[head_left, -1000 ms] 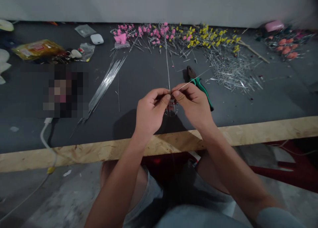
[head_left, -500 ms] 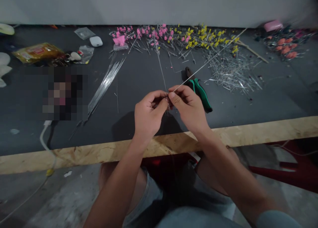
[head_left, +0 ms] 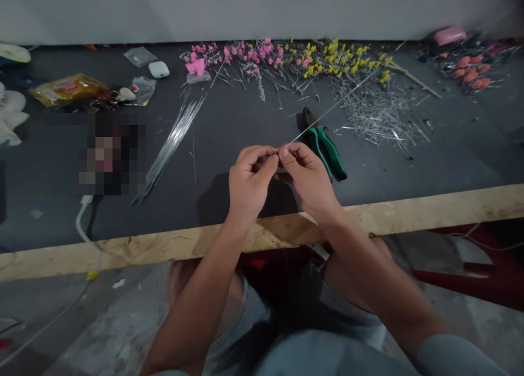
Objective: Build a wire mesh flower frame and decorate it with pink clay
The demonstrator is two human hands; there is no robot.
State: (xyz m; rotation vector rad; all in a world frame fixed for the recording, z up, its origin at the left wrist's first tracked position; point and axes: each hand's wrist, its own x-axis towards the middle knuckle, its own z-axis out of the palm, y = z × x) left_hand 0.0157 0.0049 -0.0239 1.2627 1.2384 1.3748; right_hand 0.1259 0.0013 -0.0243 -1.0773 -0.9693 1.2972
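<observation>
My left hand [head_left: 249, 185] and my right hand [head_left: 310, 177] meet above the near part of the dark tabletop, thumbs and forefingers pinched together. From the right fingertips a long thin metal wire [head_left: 323, 117] slants up to the right. The wire's near end disappears between the fingers of both hands, so the left hand's exact hold on it is hidden. Just beyond my right hand, pliers [head_left: 332, 153] with green and black handles lie on the table, jaws pointing away.
A bundle of straight wires [head_left: 176, 133] lies left. Behind are pink-tipped wire pieces [head_left: 254, 54], yellow-tipped ones [head_left: 335, 57] and a pile of short wires [head_left: 385, 119]. Orange-tipped pieces [head_left: 470, 73] are far right. A white cable [head_left: 82, 226] crosses the wooden edge [head_left: 164, 245].
A second wire length that rose from the fingertips toward the pink pieces no longer shows. The slanting wire reaches less far up. Both hands stay pinched together; the view has shifted slightly.
</observation>
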